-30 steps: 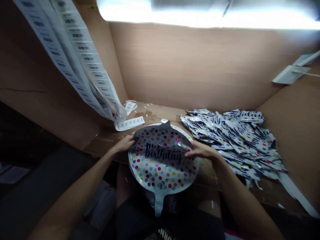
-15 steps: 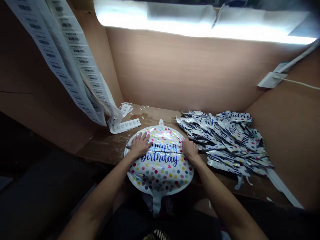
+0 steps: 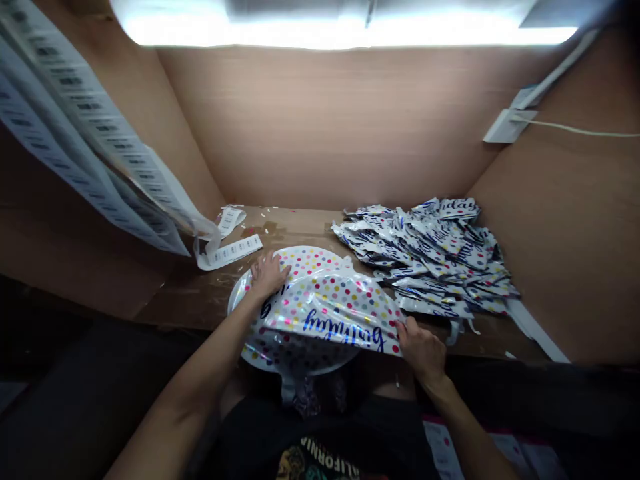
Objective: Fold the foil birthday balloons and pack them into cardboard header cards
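Observation:
A flat foil balloon (image 3: 345, 300), white with coloured dots and upside-down blue "birthday" lettering, is folded over and slanted down to the right. My right hand (image 3: 423, 347) is closed on its right end, beyond the near edge of the table. My left hand (image 3: 269, 275) lies on the foil at the left, fingers spread and pressing down. Under the folded one, another round dotted balloon (image 3: 307, 258) is spread flat on the table, its tail (image 3: 289, 390) hanging over the near edge. The folded balloon covers much of it.
A heap of folded dotted balloons (image 3: 435, 260) lies at the right. Barcode label strips (image 3: 100, 120) hang at the left, their ends curling onto the brown table (image 3: 295, 223). Cardboard walls (image 3: 320, 127) enclose the table, with a bright tube light (image 3: 320, 30) above.
The top balloon has been folded over and pulled askew to the right by my right hand, uncovering the balloon below. My left hand stays at the left side. The camera view has shifted.

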